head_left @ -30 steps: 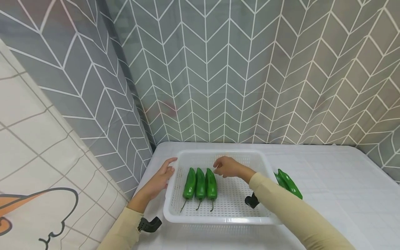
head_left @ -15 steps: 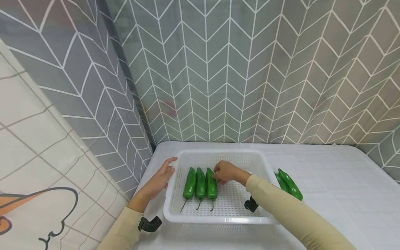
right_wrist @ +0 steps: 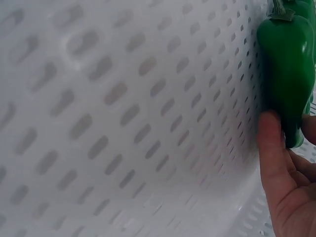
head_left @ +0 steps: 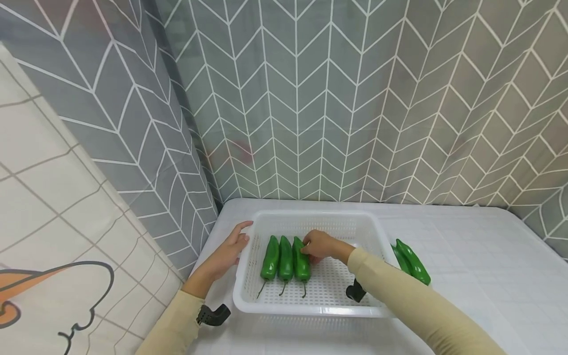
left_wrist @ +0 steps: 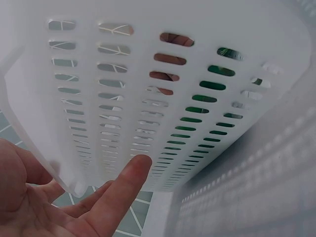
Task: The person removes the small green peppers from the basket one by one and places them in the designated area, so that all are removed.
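Fingers [right_wrist: 271, 148] of the right hand [head_left: 321, 244] pinch the rightmost pepper [head_left: 302, 268] near its narrow tip. It lies inside a white basket [head_left: 306, 311], its stem pointing toward the person. This pepper is deep green and glossy, broad and rounded at the stem end and tapering away, with a thin, slightly crooked stem. Just to its left, side by side, lie the middle pepper [head_left: 285, 259] and the left pepper [head_left: 269, 261], alike in colour, shape and direction.

The left hand [head_left: 226, 254] is at the basket's left side, fingers spread, one reaching the rim; it grips nothing that can be seen. The basket stands on a white-covered counter [head_left: 466, 256]. Beyond its right side, two peppers [head_left: 411, 261] lie together on the counter, one partly hidden behind the other. A pale sleeve [head_left: 412, 301] crosses the basket's near right corner, and behind everything hangs a grey curtain [head_left: 337, 103] with white zigzag lines.

The right wrist view alone shows the pepper's ruffled cap up close, and fingers on both sides of the tip, which the head view mostly hides behind the hand. The left wrist view alone shows the basket's slotted plastic from outside, green showing through the slots, and an extended left finger near it; whether that fingertip touches, I cannot tell.
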Action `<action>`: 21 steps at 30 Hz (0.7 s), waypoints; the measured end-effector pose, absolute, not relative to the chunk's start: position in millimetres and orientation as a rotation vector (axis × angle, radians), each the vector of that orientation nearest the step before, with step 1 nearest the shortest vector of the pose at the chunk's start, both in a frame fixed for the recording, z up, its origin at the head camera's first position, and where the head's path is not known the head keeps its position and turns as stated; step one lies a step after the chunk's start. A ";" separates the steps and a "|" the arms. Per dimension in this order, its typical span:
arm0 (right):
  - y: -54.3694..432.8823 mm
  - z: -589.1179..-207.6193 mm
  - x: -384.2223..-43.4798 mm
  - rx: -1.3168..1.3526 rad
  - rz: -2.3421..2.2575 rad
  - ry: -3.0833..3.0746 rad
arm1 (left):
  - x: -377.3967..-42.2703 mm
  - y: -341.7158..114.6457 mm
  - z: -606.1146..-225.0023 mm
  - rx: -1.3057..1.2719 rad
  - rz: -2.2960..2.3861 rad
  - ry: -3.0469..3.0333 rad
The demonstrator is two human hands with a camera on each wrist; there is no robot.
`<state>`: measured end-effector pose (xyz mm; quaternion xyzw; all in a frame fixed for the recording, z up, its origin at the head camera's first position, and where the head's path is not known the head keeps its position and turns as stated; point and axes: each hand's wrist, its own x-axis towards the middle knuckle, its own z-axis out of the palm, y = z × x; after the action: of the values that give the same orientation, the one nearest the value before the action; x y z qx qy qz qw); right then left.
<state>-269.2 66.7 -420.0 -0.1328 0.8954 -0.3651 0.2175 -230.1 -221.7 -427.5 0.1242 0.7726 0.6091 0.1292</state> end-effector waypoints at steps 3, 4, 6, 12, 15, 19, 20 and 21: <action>65.6 -420.2 -268.3 -0.361 -1.029 2.471 | -230.4 -222.5 -427.6 0.364 1.767 2.247; 65.2 -420.4 -268.3 -0.358 -1.036 2.464 | -230.2 -222.5 -427.2 0.364 1.769 2.247; 65.0 -420.7 -268.3 -0.360 -1.049 2.451 | -230.3 -222.8 -427.1 0.369 1.768 2.246; 66.9 -420.2 -267.1 -0.336 -1.083 2.414 | -230.7 -221.1 -428.3 0.349 1.776 2.243; 67.7 -419.2 -266.1 -0.322 -1.095 2.404 | -231.2 -220.5 -429.1 0.344 1.784 2.240; 68.8 -418.2 -265.4 -0.286 -1.122 2.389 | -231.2 -220.7 -429.5 0.355 1.789 2.234; 69.0 -417.9 -265.4 -0.277 -1.130 2.385 | -231.1 -220.8 -429.6 0.354 1.788 2.234; 69.3 -418.0 -265.7 -0.271 -1.136 2.381 | -230.8 -220.8 -429.4 0.352 1.788 2.235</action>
<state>-265.7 69.3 -418.0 -0.0991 0.8711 -0.4156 0.2423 -230.8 -220.8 -429.4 0.1211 0.7686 0.6149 0.1285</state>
